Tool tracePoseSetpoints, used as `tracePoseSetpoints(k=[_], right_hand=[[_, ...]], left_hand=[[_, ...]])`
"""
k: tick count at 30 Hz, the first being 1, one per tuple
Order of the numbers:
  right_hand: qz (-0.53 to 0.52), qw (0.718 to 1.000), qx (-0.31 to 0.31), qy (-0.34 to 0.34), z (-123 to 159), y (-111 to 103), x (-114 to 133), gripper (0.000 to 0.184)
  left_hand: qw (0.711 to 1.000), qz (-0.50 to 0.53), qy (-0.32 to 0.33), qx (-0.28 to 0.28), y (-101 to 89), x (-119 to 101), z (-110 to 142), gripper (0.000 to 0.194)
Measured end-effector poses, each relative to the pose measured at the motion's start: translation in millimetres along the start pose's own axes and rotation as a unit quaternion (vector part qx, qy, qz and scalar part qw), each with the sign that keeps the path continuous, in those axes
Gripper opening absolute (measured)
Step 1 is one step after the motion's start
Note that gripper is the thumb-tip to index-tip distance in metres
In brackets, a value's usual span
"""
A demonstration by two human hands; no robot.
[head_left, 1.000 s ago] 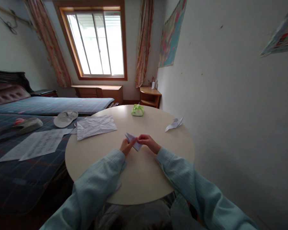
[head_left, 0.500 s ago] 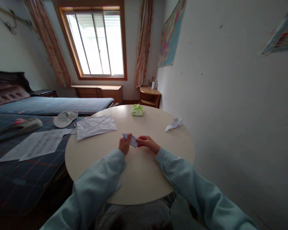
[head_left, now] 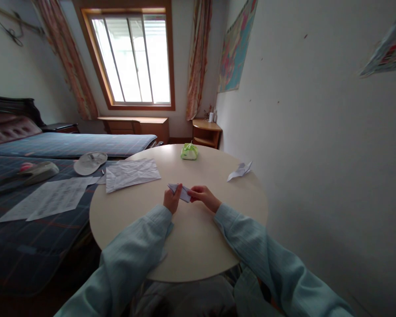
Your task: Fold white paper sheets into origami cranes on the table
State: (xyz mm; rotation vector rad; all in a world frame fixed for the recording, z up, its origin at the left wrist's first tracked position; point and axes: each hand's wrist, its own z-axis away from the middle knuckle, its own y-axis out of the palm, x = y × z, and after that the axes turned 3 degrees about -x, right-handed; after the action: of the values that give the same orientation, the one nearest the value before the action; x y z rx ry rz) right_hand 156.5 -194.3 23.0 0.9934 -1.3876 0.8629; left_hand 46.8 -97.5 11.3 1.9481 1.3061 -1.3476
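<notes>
Above the middle of the round table (head_left: 191, 246) I hold a small piece of folded white paper (head_left: 185, 194) between both hands. My left hand (head_left: 172, 199) is closed around its left end, with the thumb lying on top. At the paper's right end, my right hand (head_left: 204, 197) pinches the edge between thumb and fingers. Several layers seem pressed together in the paper, but its exact shape is partly covered by my fingers.
A creased white sheet (head_left: 133, 175) lies at the table's left. A green tissue pack (head_left: 189, 152) sits at the far edge, and another folded paper (head_left: 240, 171) at the right. Left of the table, a bed (head_left: 53, 246) bears printed sheets (head_left: 56, 198) and a cap (head_left: 90, 163). A wall (head_left: 317, 154) rises on the right.
Almost nothing differs. Both hands keep the same hold on the folded paper, and the right fingers have shifted very slightly at its right end.
</notes>
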Motion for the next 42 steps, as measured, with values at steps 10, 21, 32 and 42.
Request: tracePoseSetpoints(k=[10, 21, 32, 42], right_hand=[[-0.006, 0.993, 0.101, 0.057, 1.5, 1.4, -4.7, 0.032], [0.015, 0.997, 0.075, 0.007, 1.1, 0.8, -2.9, 0.027], [-0.006, 0.998, 0.060, -0.010, -1.9, -1.7, -6.1, 0.024], [0.005, 0.997, 0.079, 0.010, -1.2, -0.8, -7.2, 0.033]], left_hand=[[0.999, 0.006, -0.004, -0.037, -0.6, 1.8, -3.3, 0.039], [1.000, 0.024, -0.013, -0.011, 1.3, 3.8, -1.4, 0.042], [0.996, 0.038, -0.027, 0.076, 1.5, 6.2, -2.8, 0.044], [0.996, 0.028, -0.009, 0.083, 3.6, 8.2, -1.9, 0.044]])
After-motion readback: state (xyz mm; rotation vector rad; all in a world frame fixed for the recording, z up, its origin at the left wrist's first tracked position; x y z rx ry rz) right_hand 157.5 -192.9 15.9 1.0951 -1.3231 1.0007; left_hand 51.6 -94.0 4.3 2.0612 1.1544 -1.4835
